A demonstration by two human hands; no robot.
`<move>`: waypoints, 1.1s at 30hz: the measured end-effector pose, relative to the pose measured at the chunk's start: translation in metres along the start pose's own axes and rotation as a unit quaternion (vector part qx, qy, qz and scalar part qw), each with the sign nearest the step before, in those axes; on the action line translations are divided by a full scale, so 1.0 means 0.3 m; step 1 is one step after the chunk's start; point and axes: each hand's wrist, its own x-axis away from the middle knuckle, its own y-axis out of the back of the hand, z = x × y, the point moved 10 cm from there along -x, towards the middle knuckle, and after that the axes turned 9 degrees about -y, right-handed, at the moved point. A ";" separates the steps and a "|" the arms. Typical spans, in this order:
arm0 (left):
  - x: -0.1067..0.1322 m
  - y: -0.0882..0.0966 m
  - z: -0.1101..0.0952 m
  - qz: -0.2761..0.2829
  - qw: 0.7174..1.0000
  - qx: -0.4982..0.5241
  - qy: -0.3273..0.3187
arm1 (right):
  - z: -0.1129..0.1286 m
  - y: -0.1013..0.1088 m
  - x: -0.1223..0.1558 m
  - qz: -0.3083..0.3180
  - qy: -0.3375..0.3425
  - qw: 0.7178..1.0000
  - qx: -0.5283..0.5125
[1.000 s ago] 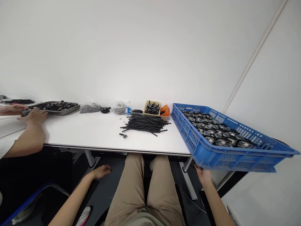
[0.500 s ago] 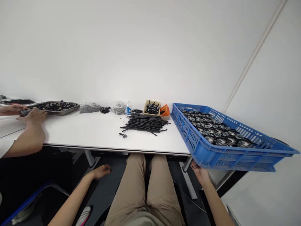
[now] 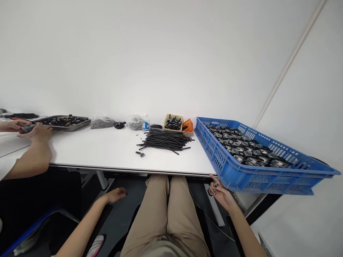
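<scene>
My left hand [image 3: 117, 195] hangs over the armrest with loosely stretched fingers, holding nothing. My right hand [image 3: 222, 195] is below the front edge of the white table [image 3: 107, 151], by the near corner of the blue plastic crate [image 3: 230, 180]. Its index finger points up to the table edge while the other fingers curl around something small and dark that I cannot make out. The crate holds rows of black-and-silver round-faced devices [image 3: 248, 153] and overhangs the table. In front of me lie a pile of black tubes [image 3: 166, 139] and one small black part with a round end [image 3: 140, 154].
A cream basket [image 3: 165, 128] of small parts, an orange basket [image 3: 189, 125] and a water bottle [image 3: 146, 124] stand behind the tubes. Bags of parts [image 3: 102, 122] and a metal tray [image 3: 77, 126] line the wall. At left, a co-worker's hands [image 3: 40, 132] hold a small device.
My right hand has come out from beneath the crate's corner, up and left to the table edge, index finger now extended. My knees shifted slightly. My left hand stayed put.
</scene>
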 end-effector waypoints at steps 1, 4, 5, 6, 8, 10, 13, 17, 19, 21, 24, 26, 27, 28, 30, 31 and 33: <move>0.001 0.001 -0.001 0.001 1.000 -0.001 0.000 | -0.002 0.000 -0.001 0.003 -0.001 1.000 0.000; 0.004 0.004 -0.009 0.002 1.000 -0.003 0.001 | -0.008 0.018 -0.010 -0.007 -0.003 1.000 0.010; 0.005 0.004 -0.013 0.002 1.000 -0.003 0.001 | -0.010 0.027 -0.012 -0.014 -0.004 1.000 0.014; 0.007 0.005 -0.016 0.003 1.000 -0.001 0.001 | -0.011 0.034 -0.014 -0.019 -0.003 1.000 0.017; 0.009 0.006 -0.022 0.003 1.000 0.004 0.001 | -0.009 0.037 -0.014 -0.019 0.000 1.000 0.016; 0.013 0.007 -0.029 0.002 1.000 0.010 0.001 | -0.005 0.027 -0.011 -0.010 0.004 1.000 0.011; 0.021 0.011 -0.054 -0.004 1.000 0.026 -0.008 | -0.003 0.011 -0.005 -0.001 0.002 1.000 0.004; 0.036 0.017 -0.168 -0.012 0.996 0.066 -0.059 | -0.006 0.005 -0.004 0.005 -0.004 1.000 0.004; 0.053 0.026 -0.253 -0.015 0.988 0.119 -0.092 | -0.007 0.009 -0.005 0.005 -0.005 1.000 0.002; 0.082 0.065 -0.336 -0.052 0.953 0.267 -0.134 | -0.006 0.014 -0.006 0.003 -0.003 1.000 0.000; 0.142 0.137 -0.394 -0.110 0.870 0.454 -0.162 | -0.007 0.016 -0.009 0.004 -0.004 1.000 -0.002; 0.182 0.181 -0.394 -0.151 0.819 0.527 -0.168 | -0.009 0.015 -0.011 0.007 -0.004 1.000 -0.002; 0.200 0.200 -0.390 -0.171 0.798 0.552 -0.172 | -0.010 0.016 -0.013 0.008 -0.004 1.000 -0.002; 0.214 0.216 -0.386 -0.188 0.779 0.572 -0.177 | -0.010 0.017 -0.014 0.008 -0.003 1.000 -0.002; 0.232 0.230 -0.383 -0.203 0.747 0.607 -0.180 | -0.010 0.021 -0.015 0.006 0.000 1.000 -0.003; 0.236 0.230 -0.386 -0.202 0.731 0.627 -0.179 | -0.010 0.024 -0.015 0.005 0.001 1.000 -0.004; 0.237 0.221 -0.403 -0.179 0.698 0.669 -0.180 | -0.011 0.028 -0.014 0.005 0.003 1.000 -0.004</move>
